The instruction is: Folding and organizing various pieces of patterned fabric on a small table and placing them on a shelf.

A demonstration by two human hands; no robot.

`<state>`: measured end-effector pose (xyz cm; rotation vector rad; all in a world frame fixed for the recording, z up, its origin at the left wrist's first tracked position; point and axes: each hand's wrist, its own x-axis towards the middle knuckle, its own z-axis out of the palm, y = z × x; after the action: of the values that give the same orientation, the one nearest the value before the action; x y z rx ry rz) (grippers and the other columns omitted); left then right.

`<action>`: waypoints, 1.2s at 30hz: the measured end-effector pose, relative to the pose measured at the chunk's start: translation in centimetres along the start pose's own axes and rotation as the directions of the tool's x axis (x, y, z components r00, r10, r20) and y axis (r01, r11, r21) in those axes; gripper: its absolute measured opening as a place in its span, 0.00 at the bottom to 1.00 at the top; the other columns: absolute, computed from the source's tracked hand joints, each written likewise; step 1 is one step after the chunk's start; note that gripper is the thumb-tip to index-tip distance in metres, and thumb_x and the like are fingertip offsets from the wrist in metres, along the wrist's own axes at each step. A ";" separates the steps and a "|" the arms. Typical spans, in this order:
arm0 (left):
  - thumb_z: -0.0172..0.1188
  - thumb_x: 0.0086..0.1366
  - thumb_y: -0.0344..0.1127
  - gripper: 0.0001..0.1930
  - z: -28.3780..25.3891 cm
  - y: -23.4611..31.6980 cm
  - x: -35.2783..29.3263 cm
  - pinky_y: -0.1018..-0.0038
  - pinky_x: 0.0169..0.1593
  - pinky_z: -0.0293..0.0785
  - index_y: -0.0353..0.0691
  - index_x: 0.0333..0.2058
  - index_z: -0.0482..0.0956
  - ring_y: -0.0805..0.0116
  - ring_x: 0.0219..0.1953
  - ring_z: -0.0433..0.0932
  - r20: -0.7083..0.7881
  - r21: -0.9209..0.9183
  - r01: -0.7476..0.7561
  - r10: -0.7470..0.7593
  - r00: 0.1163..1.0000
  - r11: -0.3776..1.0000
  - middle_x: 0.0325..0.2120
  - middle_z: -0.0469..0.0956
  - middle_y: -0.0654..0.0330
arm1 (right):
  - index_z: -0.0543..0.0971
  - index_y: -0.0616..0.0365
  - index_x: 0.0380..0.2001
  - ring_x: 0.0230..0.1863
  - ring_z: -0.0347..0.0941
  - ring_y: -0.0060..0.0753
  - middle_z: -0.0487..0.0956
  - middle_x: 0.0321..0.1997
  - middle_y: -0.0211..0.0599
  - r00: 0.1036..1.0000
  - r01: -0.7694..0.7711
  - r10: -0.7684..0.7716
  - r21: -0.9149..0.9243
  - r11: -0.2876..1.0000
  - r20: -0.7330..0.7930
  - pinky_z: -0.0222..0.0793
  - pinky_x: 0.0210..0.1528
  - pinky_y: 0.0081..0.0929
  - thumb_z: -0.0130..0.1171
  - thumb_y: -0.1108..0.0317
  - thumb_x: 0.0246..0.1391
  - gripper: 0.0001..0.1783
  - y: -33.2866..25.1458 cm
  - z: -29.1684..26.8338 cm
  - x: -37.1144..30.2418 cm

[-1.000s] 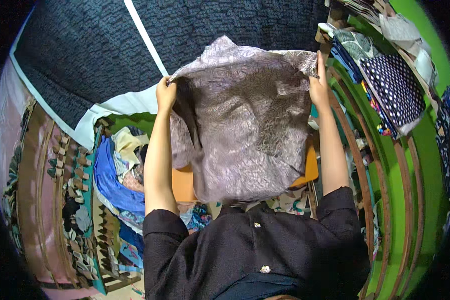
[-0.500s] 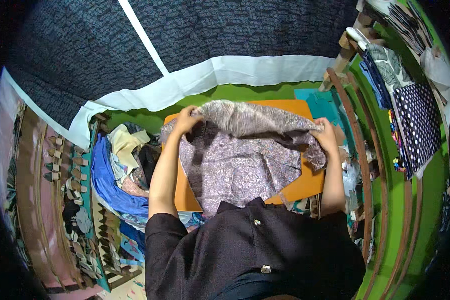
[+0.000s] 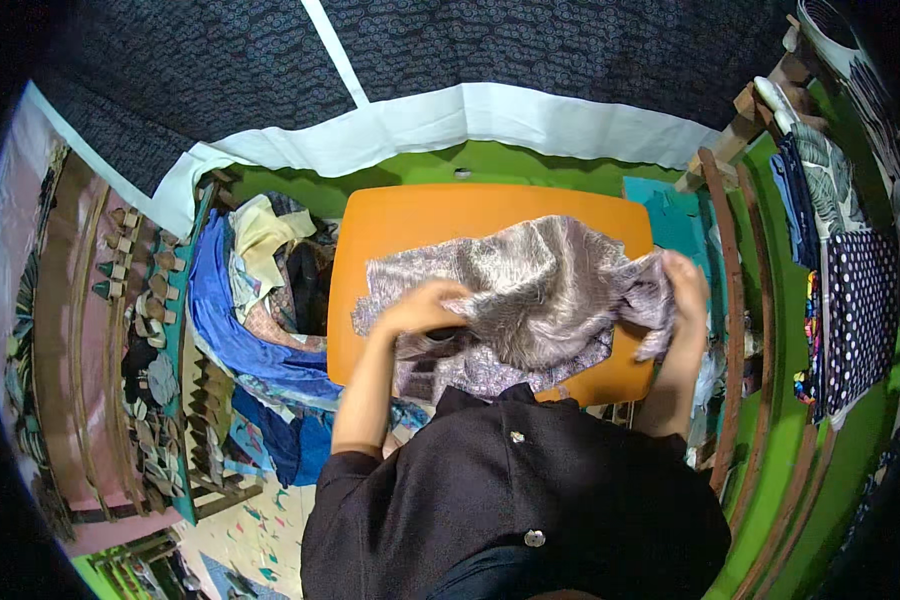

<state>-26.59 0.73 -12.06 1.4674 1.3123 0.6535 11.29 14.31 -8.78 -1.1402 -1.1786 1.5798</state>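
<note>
**Cloth bunched between both hands over the orange table**

Head view: the grey patterned cloth (image 3: pixel 530 300) lies crumpled on the orange table (image 3: pixel 410 225), its long axis running left to right between the two hands. The left hand (image 3: pixel 420 308) is closed on its near-left fold, fingers curled into the fabric. The right hand (image 3: pixel 685 290) clamps the bunched right end, at the table's right edge. A heap of blue and yellow fabrics (image 3: pixel 255 300) sits just left of the table.

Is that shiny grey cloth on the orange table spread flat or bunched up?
Bunched up: the grey cloth lies rumpled on the orange table, gathered between left hand and right hand.
</note>
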 end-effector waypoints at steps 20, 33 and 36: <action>0.62 0.44 0.44 0.19 7.4 -14.1 -6.6 0.63 0.40 0.61 0.41 0.35 0.73 0.57 0.35 0.70 -0.650 0.588 0.328 0.190 0.736 0.739 0.30 0.73 0.55 | 0.75 0.60 0.33 0.39 0.71 0.41 0.75 0.35 0.50 0.905 -0.387 -0.025 -0.846 0.367 -0.424 0.65 0.37 0.34 0.52 0.67 0.36 0.16 14.9 -4.2 3.0; 0.51 0.60 0.39 0.11 -17.0 -3.3 -10.8 0.76 0.35 0.67 0.36 0.32 0.73 0.73 0.30 0.71 -0.931 -0.292 -0.570 -0.091 0.354 0.768 0.28 0.73 0.63 | 0.67 0.62 0.48 0.46 0.68 0.30 0.71 0.46 0.38 0.945 0.285 -0.216 0.292 0.913 -0.246 0.63 0.48 0.26 0.47 0.66 0.53 0.19 -4.7 -10.8 6.7; 0.48 0.61 0.34 0.09 -20.0 -1.6 -7.6 0.75 0.36 0.68 0.35 0.33 0.73 0.71 0.30 0.72 -0.876 -0.463 -0.564 -0.257 0.409 0.683 0.28 0.74 0.62 | 0.63 0.63 0.50 0.49 0.66 0.33 0.69 0.49 0.40 0.936 0.310 -0.247 0.250 0.917 -0.252 0.62 0.49 0.27 0.44 0.70 0.54 0.20 -8.0 -7.5 8.3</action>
<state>-46.91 -0.06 -5.11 0.4529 1.3595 2.1008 17.39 25.49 -3.56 -0.8827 -0.8903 1.3177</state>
